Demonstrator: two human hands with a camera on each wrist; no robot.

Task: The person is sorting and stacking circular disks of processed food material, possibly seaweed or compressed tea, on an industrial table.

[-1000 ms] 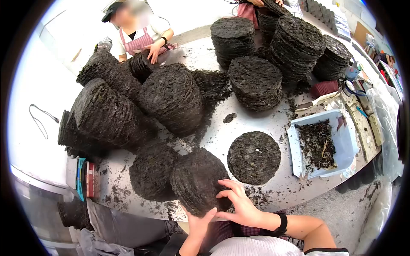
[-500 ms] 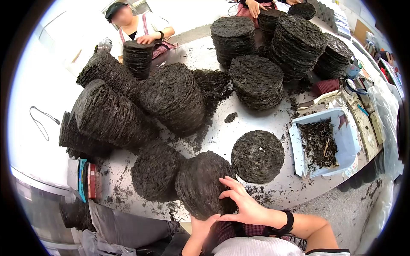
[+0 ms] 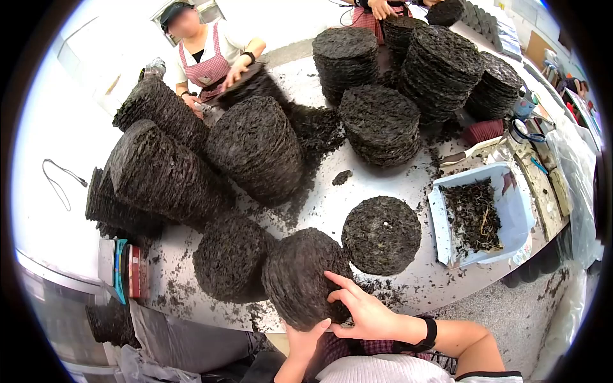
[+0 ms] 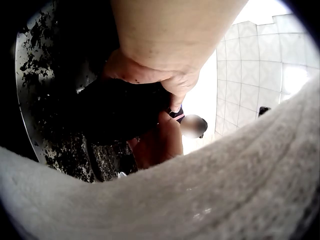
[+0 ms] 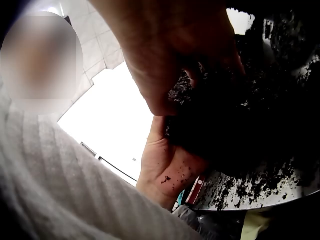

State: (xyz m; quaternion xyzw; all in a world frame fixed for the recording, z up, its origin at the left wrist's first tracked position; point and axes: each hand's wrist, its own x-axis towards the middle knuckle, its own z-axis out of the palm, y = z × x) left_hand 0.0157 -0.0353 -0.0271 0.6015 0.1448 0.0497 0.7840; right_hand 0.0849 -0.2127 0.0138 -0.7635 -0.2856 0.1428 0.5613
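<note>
Close to the near table edge, a stack of round dried seaweed sheets [image 3: 299, 277] leans tilted, its layered edges facing me. My left hand [image 3: 302, 345] holds it from below at its near end, thumb along the edge; in the right wrist view bits of seaweed stick to the left palm [image 5: 172, 167]. On the stack's right side, my right hand [image 3: 369, 314] grips the sheet edges with bent fingers, its thumb close to the left thumb. Another seaweed stack [image 3: 231, 258] touches it on the left. A flat round seaweed cake [image 3: 381, 235] lies to the right.
Taller seaweed stacks [image 3: 258, 150] crowd the table's left and back. A blue bin [image 3: 520, 220] with seaweed scraps stands right, a brush [image 3: 469, 153] behind it. A scale [image 3: 121, 268] sits at the left edge. Two other people work across the table, one at back left [image 3: 207, 67].
My held stack has shifted slightly right, and my right fingers have moved a little on its side. The person at back left has brought a stack over to the right, tilted.
</note>
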